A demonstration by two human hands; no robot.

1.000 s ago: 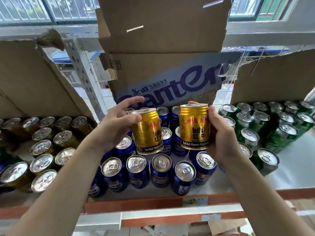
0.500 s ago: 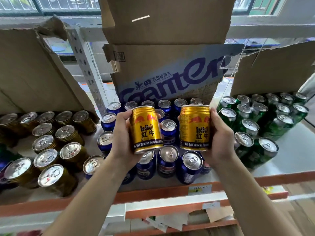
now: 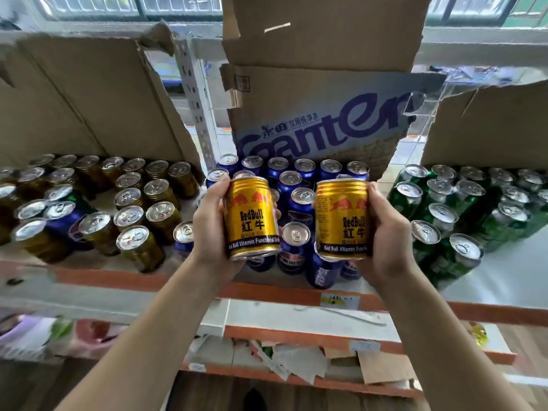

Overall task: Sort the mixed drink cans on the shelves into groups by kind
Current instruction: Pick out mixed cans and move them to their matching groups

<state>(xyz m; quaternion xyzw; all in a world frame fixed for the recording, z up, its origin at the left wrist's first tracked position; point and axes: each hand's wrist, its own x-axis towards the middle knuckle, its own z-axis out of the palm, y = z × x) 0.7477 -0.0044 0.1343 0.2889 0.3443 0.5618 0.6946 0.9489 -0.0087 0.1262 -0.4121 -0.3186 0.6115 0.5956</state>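
Both hands have drawn back from the shelf, the left hand (image 3: pixel 209 229) and right hand (image 3: pixel 385 232) each wrapped around a gold Red Bull can (image 3: pixel 252 218) above the blue cans (image 3: pixel 293 244), likely bound for the gold group (image 3: pixel 139 209) at left.

Two cans are held upright side by side in front of the shelf (image 3: pixel 267 292), the left can (image 3: pixel 252 219) in the left hand (image 3: pixel 209 229) and the right can (image 3: pixel 341 219) in the right hand (image 3: pixel 385 232), a small gap between them. Behind them on the shelf stands the middle group of cans (image 3: pixel 296 185), with a group to its left (image 3: pixel 133 200) and another to its right (image 3: pixel 462 209). At the far side, a cardboard box (image 3: pixel 320 114) rises behind the middle group, a cardboard sheet (image 3: pixel 89 99) behind the left group and another (image 3: pixel 489 126) behind the right; a lower shelf (image 3: pixel 296 345) holding loose papers (image 3: pixel 290 363) lies beneath.
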